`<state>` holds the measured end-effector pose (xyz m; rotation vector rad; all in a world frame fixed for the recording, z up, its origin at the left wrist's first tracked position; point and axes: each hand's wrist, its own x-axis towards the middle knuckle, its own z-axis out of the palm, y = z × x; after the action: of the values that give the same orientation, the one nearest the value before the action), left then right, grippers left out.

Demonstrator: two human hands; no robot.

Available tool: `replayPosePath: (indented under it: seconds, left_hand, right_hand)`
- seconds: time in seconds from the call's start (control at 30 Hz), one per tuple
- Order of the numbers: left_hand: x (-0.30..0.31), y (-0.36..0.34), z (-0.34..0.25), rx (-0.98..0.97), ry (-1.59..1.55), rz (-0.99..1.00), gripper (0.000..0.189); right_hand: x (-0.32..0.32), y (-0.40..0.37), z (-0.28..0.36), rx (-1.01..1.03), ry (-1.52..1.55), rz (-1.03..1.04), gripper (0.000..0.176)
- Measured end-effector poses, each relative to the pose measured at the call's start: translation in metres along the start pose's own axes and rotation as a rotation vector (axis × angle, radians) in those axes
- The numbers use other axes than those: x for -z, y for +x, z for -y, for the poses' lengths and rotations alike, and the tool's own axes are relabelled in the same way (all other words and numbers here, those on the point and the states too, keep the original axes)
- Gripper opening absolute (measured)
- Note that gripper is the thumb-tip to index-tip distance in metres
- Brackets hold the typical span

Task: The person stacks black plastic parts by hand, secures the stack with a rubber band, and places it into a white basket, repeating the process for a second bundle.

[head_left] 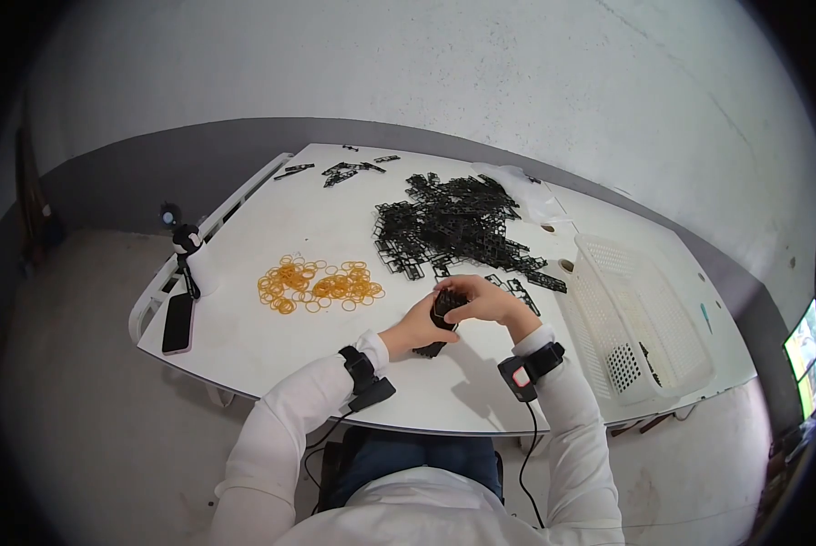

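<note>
Close to the table's front edge, a bundle of black plastic pieces point(447, 302) stands between my two hands. My left hand point(419, 325) is wrapped round its left side, thumb toward me. From the right, my right hand point(482, 299) curls over the upper end with its fingers pressed on the bundle. A thin light line, like a rubber band, crosses the bundle near my right fingertips. Beyond my hands lies a large heap of loose black plastic pieces point(453, 218). To the left is a spread of yellow rubber bands point(321, 284).
A white perforated plastic basket point(599, 341) stands at the right, with a few black pieces inside. A phone point(178, 323) and a small black-and-white device point(187, 240) are at the left edge. Clear plastic film point(526, 193) lies behind the heap. Cables hang from both wrist straps.
</note>
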<state>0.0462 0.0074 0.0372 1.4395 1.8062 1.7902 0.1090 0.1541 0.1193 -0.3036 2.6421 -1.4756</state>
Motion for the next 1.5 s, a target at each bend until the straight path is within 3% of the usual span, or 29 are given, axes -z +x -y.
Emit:
replayPosePath:
  seconds: [0.1,0.13,0.2,0.23,0.4,0.5,0.53,0.6,0.63,0.77,0.93,1.07,1.13,1.2,1.27,1.33,1.5]
  left_hand:
    - [0.009,-0.004,-0.002,0.362,-0.221,-0.053,0.062]
    - [0.016,-0.005,-0.002,0.363,-0.215,-0.063,0.062]
    - [0.036,-0.011,0.0,0.407,-0.528,-0.272,0.055]
    - [0.045,-0.015,0.0,0.425,-0.679,-0.374,0.051]
    - [0.061,-0.039,-0.006,0.348,-0.709,-0.551,0.04]
    - [0.058,-0.046,-0.017,0.218,-0.155,-0.142,0.044]
    - [0.061,-0.045,-0.02,0.217,-0.15,-0.151,0.044]
    - [0.064,-0.041,-0.023,0.281,0.344,0.091,0.052]
    - [0.062,-0.04,-0.024,0.313,0.586,0.218,0.056]
    - [0.049,-0.036,-0.032,0.322,0.798,0.253,0.064]
    - [0.036,-0.028,-0.027,0.358,0.853,0.302,0.065]
    - [0.038,-0.026,-0.024,0.199,0.977,0.266,0.067]
    - [0.059,-0.025,-0.025,-0.032,0.897,0.035,0.066]
    - [0.098,-0.024,-0.007,-0.016,0.691,-0.079,0.053]
    - [0.145,-0.023,-0.018,0.399,0.631,0.093,0.042]
    - [0.173,-0.04,-0.033,0.554,0.7,0.028,0.029]
    - [0.208,-0.073,-0.004,0.591,0.986,-0.005,0.023]
  right_hand:
    - [0.003,0.007,-0.008,0.057,0.043,-0.055,0.048]
    - [0.004,0.011,-0.013,0.048,0.122,-0.127,0.052]
    - [-0.002,0.019,-0.022,0.025,0.289,-0.27,0.059]
    - [-0.01,0.025,-0.027,0.032,0.3,-0.265,0.059]
    - [-0.067,0.041,-0.024,0.269,0.273,-0.221,0.062]
    - [-0.078,0.039,0.007,0.47,0.27,-0.274,0.065]
    - [-0.076,0.029,0.023,0.528,0.028,-0.244,0.067]
    - [-0.073,0.01,0.044,0.623,-0.458,-0.179,0.071]
    - [-0.074,0.006,0.044,0.622,-0.454,-0.171,0.071]
    - [-0.074,-0.011,0.036,0.4,-0.604,-0.03,0.078]
    - [-0.073,-0.017,0.003,0.389,-0.632,-0.236,0.074]
    - [-0.063,-0.018,-0.027,0.315,-0.595,-0.279,0.067]
    - [-0.052,-0.021,-0.043,0.213,-0.637,-0.241,0.061]
    - [-0.043,-0.026,-0.051,0.224,-0.63,-0.304,0.058]
    - [-0.039,-0.031,-0.058,0.255,-0.642,-0.401,0.052]
    - [-0.042,-0.035,-0.059,0.242,-0.6,-0.411,0.051]
    - [-0.046,-0.032,-0.06,0.247,-0.545,-0.416,0.051]
